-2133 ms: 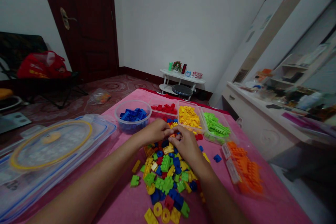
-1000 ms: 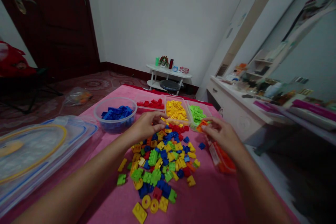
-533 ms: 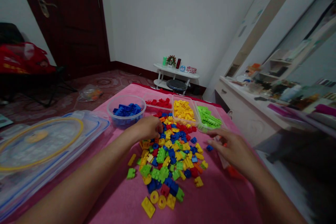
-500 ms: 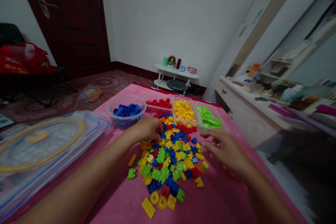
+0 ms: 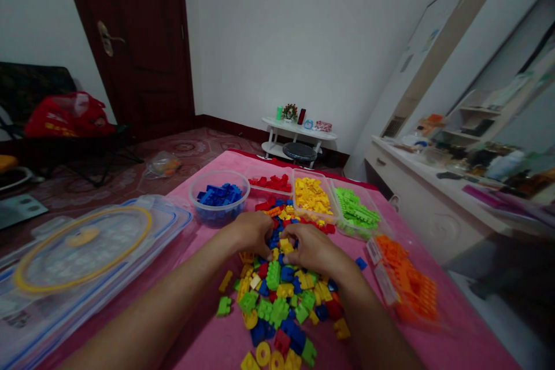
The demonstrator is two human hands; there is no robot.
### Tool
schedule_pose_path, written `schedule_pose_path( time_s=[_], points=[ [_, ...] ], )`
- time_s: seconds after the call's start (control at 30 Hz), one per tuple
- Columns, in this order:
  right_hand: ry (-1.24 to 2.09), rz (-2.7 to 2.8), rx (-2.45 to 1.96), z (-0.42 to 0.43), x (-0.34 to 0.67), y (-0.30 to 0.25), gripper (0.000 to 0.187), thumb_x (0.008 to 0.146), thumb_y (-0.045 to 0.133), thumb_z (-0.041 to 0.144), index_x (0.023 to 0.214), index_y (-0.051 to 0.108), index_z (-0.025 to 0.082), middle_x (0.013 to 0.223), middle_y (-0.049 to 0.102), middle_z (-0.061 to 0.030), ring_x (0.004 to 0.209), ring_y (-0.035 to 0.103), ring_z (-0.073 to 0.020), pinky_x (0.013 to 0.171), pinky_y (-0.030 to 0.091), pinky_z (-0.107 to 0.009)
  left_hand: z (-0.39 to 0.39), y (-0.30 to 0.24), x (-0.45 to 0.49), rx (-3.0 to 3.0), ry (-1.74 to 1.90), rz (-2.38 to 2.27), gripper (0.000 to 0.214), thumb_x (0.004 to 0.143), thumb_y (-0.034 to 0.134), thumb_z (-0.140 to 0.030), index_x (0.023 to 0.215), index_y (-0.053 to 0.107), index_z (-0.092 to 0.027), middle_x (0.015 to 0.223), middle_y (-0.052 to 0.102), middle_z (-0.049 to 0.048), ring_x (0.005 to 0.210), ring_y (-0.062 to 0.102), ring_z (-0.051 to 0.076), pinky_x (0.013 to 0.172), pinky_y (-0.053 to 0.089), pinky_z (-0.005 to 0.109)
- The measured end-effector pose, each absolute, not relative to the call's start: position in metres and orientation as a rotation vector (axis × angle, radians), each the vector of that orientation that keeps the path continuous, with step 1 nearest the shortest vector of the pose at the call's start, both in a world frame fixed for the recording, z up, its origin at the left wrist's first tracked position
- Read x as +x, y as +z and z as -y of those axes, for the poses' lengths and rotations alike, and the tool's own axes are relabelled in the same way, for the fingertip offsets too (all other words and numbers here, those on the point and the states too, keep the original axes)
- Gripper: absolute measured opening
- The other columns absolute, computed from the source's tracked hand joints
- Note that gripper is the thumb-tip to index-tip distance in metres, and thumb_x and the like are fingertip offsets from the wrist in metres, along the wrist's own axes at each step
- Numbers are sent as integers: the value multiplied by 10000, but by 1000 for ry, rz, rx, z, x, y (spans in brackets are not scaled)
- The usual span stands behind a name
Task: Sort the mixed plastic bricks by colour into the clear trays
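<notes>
A heap of mixed coloured plastic bricks (image 5: 281, 295) lies on the pink cloth (image 5: 208, 335). My left hand (image 5: 249, 234) and my right hand (image 5: 310, 248) both rest on the far part of the heap, fingers curled down among the bricks and almost touching each other. What the fingers pinch is hidden among the bricks. Behind the heap stand a round tub of blue bricks (image 5: 219, 196), a tray of red bricks (image 5: 271, 182), a tray of yellow bricks (image 5: 310, 193) and a tray of green bricks (image 5: 358, 211). A clear box of orange bricks (image 5: 403, 283) lies to the right.
Clear lids with a yellow ring (image 5: 78, 248) are stacked at the left. A white dresser (image 5: 433, 208) stands close at the right. A small white stand (image 5: 299, 136), a dark door (image 5: 139, 40) and a red bag (image 5: 65, 115) on a chair are farther off.
My right hand went out to the orange box at the right, let an orange brick go there, then came back to the heap beside my left hand. My left hand stayed on the bricks.
</notes>
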State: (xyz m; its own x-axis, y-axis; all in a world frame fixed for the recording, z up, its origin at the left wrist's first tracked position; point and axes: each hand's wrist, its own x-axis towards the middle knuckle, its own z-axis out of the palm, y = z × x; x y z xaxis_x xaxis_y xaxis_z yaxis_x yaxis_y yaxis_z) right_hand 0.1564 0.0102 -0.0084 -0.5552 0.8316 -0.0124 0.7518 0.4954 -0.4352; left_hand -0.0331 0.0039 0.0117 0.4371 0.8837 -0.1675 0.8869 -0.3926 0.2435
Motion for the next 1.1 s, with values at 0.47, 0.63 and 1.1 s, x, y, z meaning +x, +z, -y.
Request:
schedule_pose_path(
  time_s=[0.47,0.63,1.1],
  points=[
    [763,1919,-1384,-24,188,10,328,688,629,368,930,594,149,523,395,80,453,350,-81,441,240,-204,-2,2,-6,2449,643,-1585,311,787,548,-211,1080,653,-217,1052,666,80,993,596,229,832,450,314],
    [598,2056,-1493,-26,208,17,247,645,640,288,846,631,144,644,551,21,526,437,-95,476,301,-209,-14,-32,3,2602,629,-1186,375,774,468,-66,1059,675,-196,1034,678,82,991,591,200,899,434,299],
    [18,1880,-1582,-44,217,20,340,735,603,298,1049,642,172,978,685,-79,735,623,-183,687,465,-293,-7,-15,2,2477,633,-1293,207,787,548,-195,914,712,-196,932,689,68,924,609,203,824,459,282]
  ],
)
